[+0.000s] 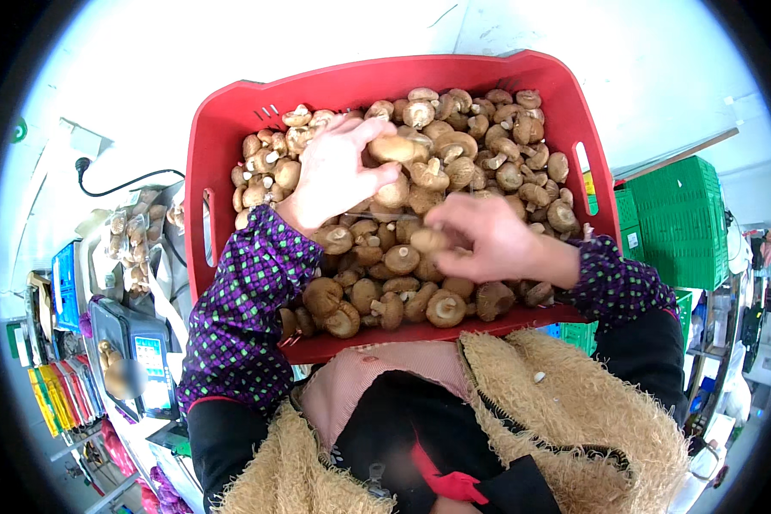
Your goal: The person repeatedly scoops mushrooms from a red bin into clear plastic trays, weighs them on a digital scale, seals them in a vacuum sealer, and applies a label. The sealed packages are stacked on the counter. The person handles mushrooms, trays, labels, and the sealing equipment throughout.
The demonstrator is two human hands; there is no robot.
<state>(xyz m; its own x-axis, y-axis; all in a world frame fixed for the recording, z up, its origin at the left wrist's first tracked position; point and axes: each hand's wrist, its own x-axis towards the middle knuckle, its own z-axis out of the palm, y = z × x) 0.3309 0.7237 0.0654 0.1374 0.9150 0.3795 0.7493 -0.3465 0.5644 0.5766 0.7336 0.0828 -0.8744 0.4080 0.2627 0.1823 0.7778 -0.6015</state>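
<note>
A large red plastic crate (199, 141) in front of me is filled with brown-capped mushrooms (445, 307), some showing pale stems and undersides. My left hand (338, 171) reaches in over the left-centre of the heap, its fingers and thumb closed around a light brown mushroom (394, 149). To its right and nearer me, my right hand (493, 238) is slightly blurred. Its fingertips pinch another mushroom (427, 241) above the heap. Purple patterned sleeve covers are on both forearms.
Stacked green crates (681, 223) stand to the right. On the left are bagged mushrooms (135, 236), a dark device with a lit screen (152, 364), a black cable (128, 184) and a row of coloured bags (64, 394). Shelving with assorted items lies at far right.
</note>
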